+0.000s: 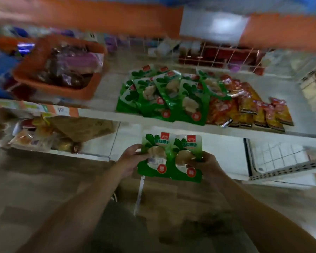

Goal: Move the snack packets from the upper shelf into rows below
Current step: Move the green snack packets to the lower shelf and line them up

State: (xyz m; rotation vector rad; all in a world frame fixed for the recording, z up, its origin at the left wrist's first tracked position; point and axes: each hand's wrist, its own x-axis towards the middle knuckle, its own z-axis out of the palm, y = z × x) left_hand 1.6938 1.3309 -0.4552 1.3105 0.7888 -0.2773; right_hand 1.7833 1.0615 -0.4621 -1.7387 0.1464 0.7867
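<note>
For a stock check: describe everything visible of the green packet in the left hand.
The green packet is a flat, glossy, plastic-looking pouch: green with a pale top, a red square logo, a clear window showing pale food, and a round red badge low down. It is held upright, facing the camera, in front of the lower white shelf. The left hand grips its left edge; its right edge meets a matching packet held by the right hand. Its print is too blurred to read.

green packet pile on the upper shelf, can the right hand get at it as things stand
Probably not yet: the right hand is holding a packet, though nothing lies over the pile.
</note>
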